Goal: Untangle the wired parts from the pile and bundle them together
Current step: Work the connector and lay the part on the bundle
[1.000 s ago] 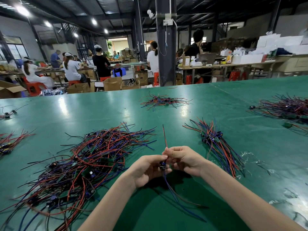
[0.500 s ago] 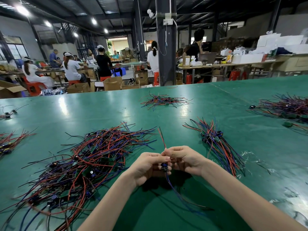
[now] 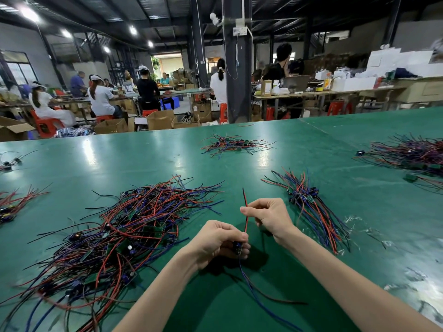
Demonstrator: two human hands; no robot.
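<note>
Two hands share one wired part [image 3: 237, 246]: left hand [image 3: 219, 240] clenches its component, right hand [image 3: 269, 215] seemingly pinches its red wire [image 3: 246, 213]

We sit at a wide green surface [image 3: 143, 159] that gleams under the ceiling lights [image 3: 28, 13] of a dark-roofed workshop. A black steel pillar [image 3: 236, 68] rises just beyond its far edge. Behind it we see other people at long tables [image 3: 311, 93], red stools [image 3: 45, 125], open cardboard boxes [image 3: 160, 119] on the floor and white boxes [image 3: 395, 61] stacked at right.
</note>
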